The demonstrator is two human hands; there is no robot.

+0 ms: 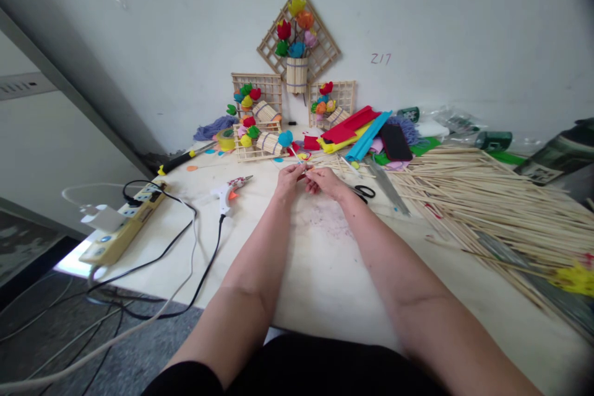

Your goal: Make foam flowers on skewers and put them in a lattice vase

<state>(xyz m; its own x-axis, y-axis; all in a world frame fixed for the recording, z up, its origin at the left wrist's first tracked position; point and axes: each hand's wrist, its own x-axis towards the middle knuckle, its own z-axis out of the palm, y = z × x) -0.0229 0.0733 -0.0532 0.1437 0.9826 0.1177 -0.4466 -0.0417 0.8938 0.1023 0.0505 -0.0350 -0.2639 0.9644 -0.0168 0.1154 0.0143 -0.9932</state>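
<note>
My left hand [290,180] and my right hand [323,182] meet at the middle of the table, fingers pinched close together. Between them is a small item, partly hidden by the fingers; a bit of red and orange shows there. A thin pale stick with a blue flower [285,138] on its end reaches up and left from the left fingertips. Black-handled scissors [364,192] lie just right of my right hand, partly under the wrist. A white glue gun [224,196] rests on the table to the left.
A power strip [123,229] with cables lies at the left edge. Many thin sticks [487,198] cover the right side. Coloured sheets [355,130], a metal ruler [387,185] and stick lattices with flowers [255,96] stand or lie behind.
</note>
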